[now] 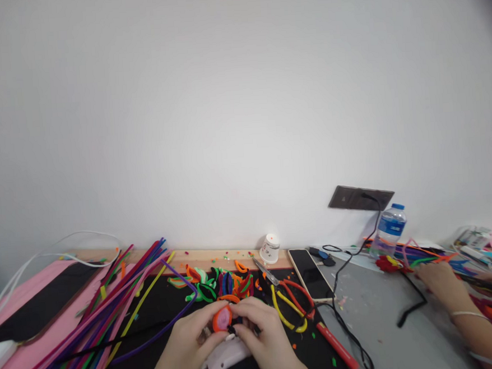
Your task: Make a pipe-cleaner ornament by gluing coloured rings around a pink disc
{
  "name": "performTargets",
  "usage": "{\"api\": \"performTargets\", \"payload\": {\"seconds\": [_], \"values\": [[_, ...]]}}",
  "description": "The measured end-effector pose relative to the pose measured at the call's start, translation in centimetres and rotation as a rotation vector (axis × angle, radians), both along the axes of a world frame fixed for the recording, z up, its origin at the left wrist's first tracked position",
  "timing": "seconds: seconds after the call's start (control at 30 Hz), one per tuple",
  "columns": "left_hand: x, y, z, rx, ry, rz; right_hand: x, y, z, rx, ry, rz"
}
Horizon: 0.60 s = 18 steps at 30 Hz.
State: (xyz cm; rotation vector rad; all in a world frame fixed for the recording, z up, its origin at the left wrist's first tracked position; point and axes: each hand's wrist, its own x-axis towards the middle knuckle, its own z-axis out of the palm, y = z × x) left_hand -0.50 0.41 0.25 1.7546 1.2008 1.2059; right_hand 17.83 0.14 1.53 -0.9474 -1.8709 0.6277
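Head view: orange-and-pink piece (222,319) sits between both hands near the glue gun (226,357), longer axis roughly upright, left hand (196,333) pinching it, right hand (260,325) gripping its right edge.

- An orange-and-pink fuzzy piece (222,319) is held between the fingertips of the left hand (196,335) and right hand (261,325), above a pale glue gun (226,355).
- Coloured pipe cleaners (123,305) are heaped to the left.
- Bent pipe-cleaner loops (232,285) are gathered just beyond the hands.
- A smartphone (312,274) is laid near a paper cup (270,249).
- Farther right, a co-worker's hand (438,283) is seen.
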Motion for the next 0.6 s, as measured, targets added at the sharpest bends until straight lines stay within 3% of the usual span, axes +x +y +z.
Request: {"api": "performTargets", "payload": {"seconds": [0.6], "values": [[0.70, -0.19, 0.48, -0.150, -0.142, -0.099, 0.28, -0.31, 0.29, 0.037, -0.052, 0.010]]}}
